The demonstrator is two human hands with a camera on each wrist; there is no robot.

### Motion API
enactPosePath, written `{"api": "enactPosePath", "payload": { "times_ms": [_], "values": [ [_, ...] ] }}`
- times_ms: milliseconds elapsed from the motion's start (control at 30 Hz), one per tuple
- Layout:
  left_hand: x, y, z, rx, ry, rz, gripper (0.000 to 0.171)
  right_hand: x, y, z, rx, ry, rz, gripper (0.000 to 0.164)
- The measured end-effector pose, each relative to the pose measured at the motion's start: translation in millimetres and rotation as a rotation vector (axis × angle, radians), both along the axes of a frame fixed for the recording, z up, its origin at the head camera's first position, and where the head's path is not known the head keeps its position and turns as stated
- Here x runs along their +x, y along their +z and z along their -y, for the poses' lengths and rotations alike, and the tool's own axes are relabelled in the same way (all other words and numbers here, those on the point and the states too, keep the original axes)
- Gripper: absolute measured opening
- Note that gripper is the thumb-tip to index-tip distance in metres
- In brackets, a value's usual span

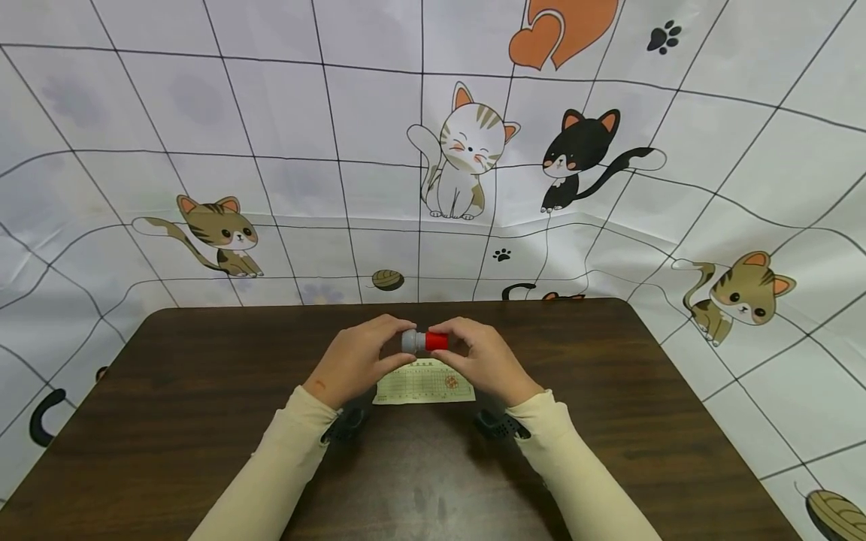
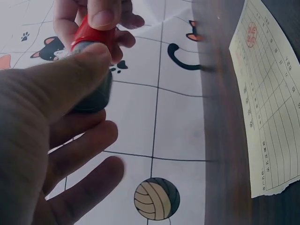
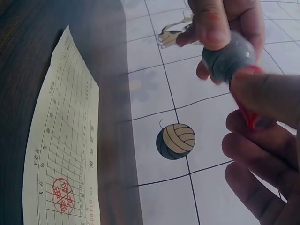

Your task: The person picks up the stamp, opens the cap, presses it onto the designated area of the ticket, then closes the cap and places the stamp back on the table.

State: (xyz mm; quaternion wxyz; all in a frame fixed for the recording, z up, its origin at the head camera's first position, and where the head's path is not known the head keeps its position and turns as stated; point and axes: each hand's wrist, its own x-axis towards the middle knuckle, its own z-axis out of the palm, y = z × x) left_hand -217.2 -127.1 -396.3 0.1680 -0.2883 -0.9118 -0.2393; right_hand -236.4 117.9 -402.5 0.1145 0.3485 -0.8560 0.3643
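A small round stamp [image 1: 412,342] with a grey knob and a red cap [image 1: 437,341] is held sideways above the table. My left hand [image 1: 355,362] pinches the grey end between thumb and fingers. From the other side, my right hand [image 1: 489,361] grips the red cap with thumb and forefinger. In the right wrist view the grey knob [image 3: 229,58] shows between both hands, while the right thumb covers part of the cap. A pale yellow printed slip [image 1: 419,383] lies below the hands, with a round red mark [image 3: 63,195] and ruled lines.
The dark brown wooden table [image 1: 203,421] extends on both sides of the arms. Behind it hangs a white sheet [image 1: 365,113] with black grid lines and cartoon cats. A dark band is on each wrist, below the pale sleeves [image 1: 284,466].
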Motion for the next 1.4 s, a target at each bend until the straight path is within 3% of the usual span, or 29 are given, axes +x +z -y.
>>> {"api": "enactPosePath", "payload": {
  "times_ms": [200, 467, 567, 833, 1000, 1200, 1400],
  "values": [
    [1.9, 2.2, -1.5, 0.000, 0.058, -0.014, 0.049, 0.4, -1.7, 2.1, 0.011, -0.020, -0.032, 0.032],
    [0.7, 2.1, -1.5, -0.027, -0.026, -0.056, 0.048, -4.5, -2.5, -1.6, 0.029, 0.110, -0.069, 0.036],
    [0.5, 1.7, -1.8, -0.020, -0.035, -0.073, 0.048, -5.1, -2.1, -2.9, 0.026, 0.124, -0.079, 0.037],
    [-0.6, -0.7, -1.6, 0.011, 0.035, -0.097, 0.051, -3.0, -1.5, 0.6, 0.043, 0.008, -0.068, 0.042],
    [-0.9, -1.5, -1.3, 0.019, 0.036, -0.096, 0.052, -2.1, -1.0, 1.0, 0.082, -0.063, -0.129, 0.036],
    [-1.0, 0.3, 0.0, 0.027, 0.025, -0.092, 0.058, -3.4, 0.5, -1.0, 0.078, -0.073, -0.183, 0.034],
    [-1.7, 2.0, 0.6, 0.002, 0.031, -0.088, 0.054, -2.8, 1.9, -1.5, 0.072, -0.068, -0.173, 0.036]
  ]
}}
